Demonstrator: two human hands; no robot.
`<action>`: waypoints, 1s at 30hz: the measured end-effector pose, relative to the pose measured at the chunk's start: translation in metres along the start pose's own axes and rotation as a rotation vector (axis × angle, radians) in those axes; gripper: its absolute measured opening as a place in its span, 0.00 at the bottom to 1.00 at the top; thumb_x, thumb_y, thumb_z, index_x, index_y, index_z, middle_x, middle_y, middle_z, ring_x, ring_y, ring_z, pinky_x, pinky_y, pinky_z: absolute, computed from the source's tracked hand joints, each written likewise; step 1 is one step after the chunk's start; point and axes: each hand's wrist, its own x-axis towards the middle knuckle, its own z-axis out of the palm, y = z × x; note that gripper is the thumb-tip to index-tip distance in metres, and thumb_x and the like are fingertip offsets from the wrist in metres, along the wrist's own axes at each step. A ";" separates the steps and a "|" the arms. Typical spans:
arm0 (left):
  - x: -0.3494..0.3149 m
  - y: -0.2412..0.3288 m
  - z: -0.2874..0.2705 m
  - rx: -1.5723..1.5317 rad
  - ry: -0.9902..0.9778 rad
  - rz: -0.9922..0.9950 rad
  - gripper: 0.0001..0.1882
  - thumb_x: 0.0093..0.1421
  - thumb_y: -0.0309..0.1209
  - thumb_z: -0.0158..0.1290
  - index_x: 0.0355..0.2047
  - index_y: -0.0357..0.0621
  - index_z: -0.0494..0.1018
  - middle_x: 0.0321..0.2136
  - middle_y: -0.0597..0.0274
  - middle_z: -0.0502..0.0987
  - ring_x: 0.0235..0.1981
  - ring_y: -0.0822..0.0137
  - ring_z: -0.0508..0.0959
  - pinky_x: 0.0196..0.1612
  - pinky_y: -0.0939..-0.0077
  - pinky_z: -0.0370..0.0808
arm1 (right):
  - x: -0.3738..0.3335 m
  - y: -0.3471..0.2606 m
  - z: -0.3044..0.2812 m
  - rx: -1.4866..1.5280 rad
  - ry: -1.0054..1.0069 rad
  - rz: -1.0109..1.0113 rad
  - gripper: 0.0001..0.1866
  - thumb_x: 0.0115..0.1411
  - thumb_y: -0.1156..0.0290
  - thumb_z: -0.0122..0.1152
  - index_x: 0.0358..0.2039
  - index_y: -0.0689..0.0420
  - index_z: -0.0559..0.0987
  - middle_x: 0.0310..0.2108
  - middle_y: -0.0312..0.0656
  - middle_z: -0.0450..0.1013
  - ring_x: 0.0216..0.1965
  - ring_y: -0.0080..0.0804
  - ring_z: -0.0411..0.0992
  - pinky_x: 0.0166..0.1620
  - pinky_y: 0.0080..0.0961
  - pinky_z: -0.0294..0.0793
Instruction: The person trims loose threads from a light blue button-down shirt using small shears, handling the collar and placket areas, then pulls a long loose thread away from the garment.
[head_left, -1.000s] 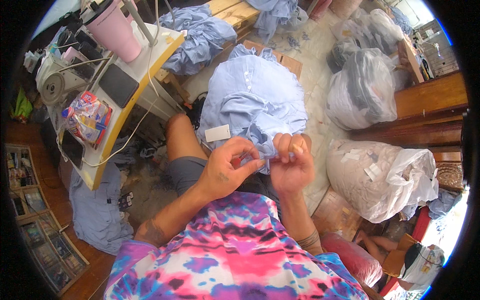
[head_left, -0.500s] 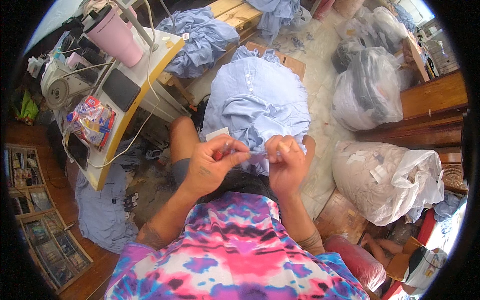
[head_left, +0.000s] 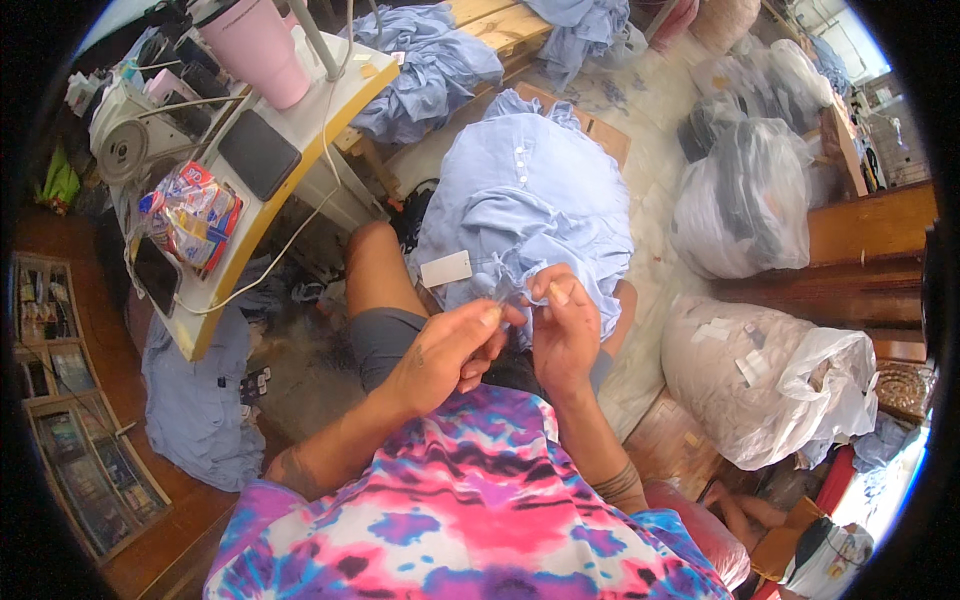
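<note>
A light blue garment (head_left: 500,205) with a short row of white buttons lies heaped over my lap and the low support before me. My right hand (head_left: 562,335) is closed in a pinch on a gathered edge of it. Just left of that, my left hand (head_left: 450,355) is closed too, thumb and fingertips pressed together close to the same gathered cloth. What exactly the left fingers hold is too small and blurred to make out. A blank-looking white tag (head_left: 446,268) rests on the garment, beyond my left hand.
To the left a table (head_left: 345,105) carries a pink tumbler (head_left: 262,55), a dark phone (head_left: 259,153) and a colourful plastic package (head_left: 197,215). More blue garments (head_left: 425,70) are piled on a wooden bench. Stuffed plastic bags (head_left: 745,200) stand right. Another person's leg (head_left: 735,515) shows lower right.
My left hand has turned over and moved slightly right and down, closer to my right hand. A red thing seen in it before is now hidden. The white tag shows more fully.
</note>
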 end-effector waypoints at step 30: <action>0.015 0.002 -0.011 0.092 0.241 0.374 0.15 0.75 0.37 0.52 0.53 0.39 0.75 0.23 0.79 0.65 0.19 0.86 0.61 0.21 0.86 0.55 | -0.004 -0.011 0.013 0.190 0.064 0.094 0.13 0.72 0.66 0.51 0.29 0.54 0.65 0.38 0.42 0.69 0.43 0.31 0.67 0.48 0.30 0.68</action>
